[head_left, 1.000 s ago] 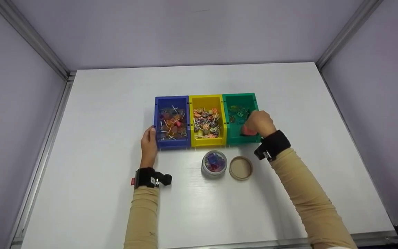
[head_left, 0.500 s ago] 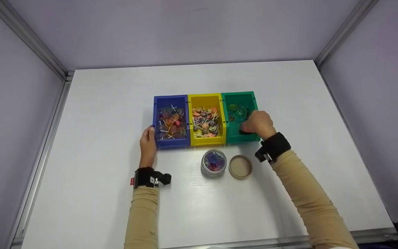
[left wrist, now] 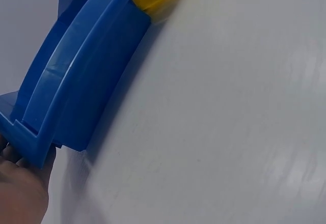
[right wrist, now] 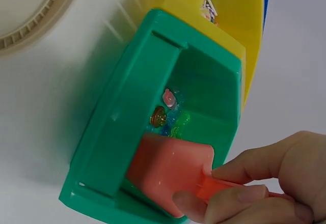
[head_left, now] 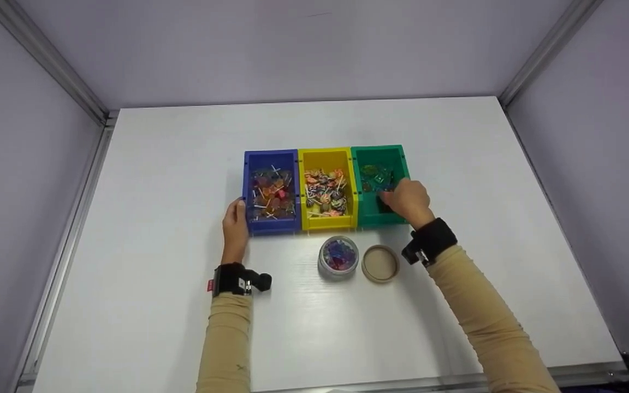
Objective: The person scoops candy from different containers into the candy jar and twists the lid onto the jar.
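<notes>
In the right wrist view my right hand [right wrist: 270,183] grips the handle of a pinkish-red scoop [right wrist: 175,170]. The scoop is down inside the green bin [right wrist: 125,107], beside several small translucent trinkets [right wrist: 170,117] in blue, green, pink and amber. My fingers and the bin wall hide part of it. At the left end of the row my left hand [head_left: 235,232] holds the near corner of the blue bin [left wrist: 94,86], its fingers partly hidden under the rim. Lollipops [head_left: 273,194] with white sticks lie in that blue bin.
Between the two sits a yellow bin [head_left: 328,222] with striped lollipops [head_left: 325,191]. In front stand an uncovered round jar [head_left: 338,256] of purple and blue pieces and a round beige lid [head_left: 380,264]. Walls [head_left: 582,164] enclose the white table [head_left: 129,218].
My right hand has shifted slightly toward the front of the green bin and its wrist has turned; the scoop's red shows less in the head view. The left hand stays on the blue bin.
</notes>
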{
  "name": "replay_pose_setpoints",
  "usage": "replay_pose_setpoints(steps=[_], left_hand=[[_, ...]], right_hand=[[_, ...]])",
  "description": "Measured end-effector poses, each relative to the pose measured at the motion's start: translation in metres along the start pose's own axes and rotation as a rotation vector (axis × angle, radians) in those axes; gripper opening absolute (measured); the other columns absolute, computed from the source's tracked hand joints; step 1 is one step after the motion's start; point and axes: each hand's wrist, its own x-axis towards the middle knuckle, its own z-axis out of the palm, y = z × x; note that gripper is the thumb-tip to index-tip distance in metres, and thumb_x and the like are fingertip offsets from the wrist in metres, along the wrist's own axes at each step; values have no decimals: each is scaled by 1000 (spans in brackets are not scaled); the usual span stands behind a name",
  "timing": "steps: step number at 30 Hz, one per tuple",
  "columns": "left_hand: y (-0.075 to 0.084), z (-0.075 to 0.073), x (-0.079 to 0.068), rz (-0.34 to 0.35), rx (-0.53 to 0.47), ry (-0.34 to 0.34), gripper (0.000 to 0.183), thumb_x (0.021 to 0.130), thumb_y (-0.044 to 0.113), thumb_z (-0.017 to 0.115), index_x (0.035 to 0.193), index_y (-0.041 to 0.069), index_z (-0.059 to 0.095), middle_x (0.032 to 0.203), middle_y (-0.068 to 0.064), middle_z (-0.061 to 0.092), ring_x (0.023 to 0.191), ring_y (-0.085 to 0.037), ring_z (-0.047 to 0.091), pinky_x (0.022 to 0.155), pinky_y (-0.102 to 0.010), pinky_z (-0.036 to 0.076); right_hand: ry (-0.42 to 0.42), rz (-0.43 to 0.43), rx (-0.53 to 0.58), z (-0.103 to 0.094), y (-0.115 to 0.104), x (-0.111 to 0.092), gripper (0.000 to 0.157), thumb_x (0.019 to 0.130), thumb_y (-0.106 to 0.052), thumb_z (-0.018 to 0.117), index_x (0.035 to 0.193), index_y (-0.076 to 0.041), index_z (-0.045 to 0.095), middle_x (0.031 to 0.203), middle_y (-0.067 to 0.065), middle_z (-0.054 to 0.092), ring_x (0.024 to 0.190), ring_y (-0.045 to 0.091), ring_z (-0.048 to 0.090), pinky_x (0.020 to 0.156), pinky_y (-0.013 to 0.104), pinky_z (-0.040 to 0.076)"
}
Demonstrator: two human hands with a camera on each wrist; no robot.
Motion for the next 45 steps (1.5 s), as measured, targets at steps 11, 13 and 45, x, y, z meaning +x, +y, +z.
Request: replay_pose_setpoints(steps=[11, 13, 45], left_hand=[[3, 5, 0, -40, -64, 18, 51, 105, 32, 35, 145, 1, 38, 153, -19, 39, 147, -30, 31, 124, -41, 27], [4, 6, -1, -17, -62, 21, 51, 105, 31, 38, 145, 0, 38, 151, -20, 41, 145, -31, 34, 123, -42, 29], [6, 6, -1, 30, 7, 22, 46, 104, 25, 40, 142, -2, 42, 142, -22, 49, 136, -32, 44, 117, -44, 36]], right_hand=[[14, -14, 19, 5, 3, -1, 48, 94, -41, 53, 98, 6, 64, 91, 17, 59, 73, 21, 50, 56, 30, 43], [10, -6, 22, 6, 3, -1, 47, 94, -41, 53, 97, 5, 64, 91, 16, 59, 74, 21, 50, 57, 31, 43], [303, 4, 128, 47, 4, 13, 34, 94, -15, 46, 99, 11, 66, 97, 31, 70, 85, 42, 69, 72, 54, 59]])
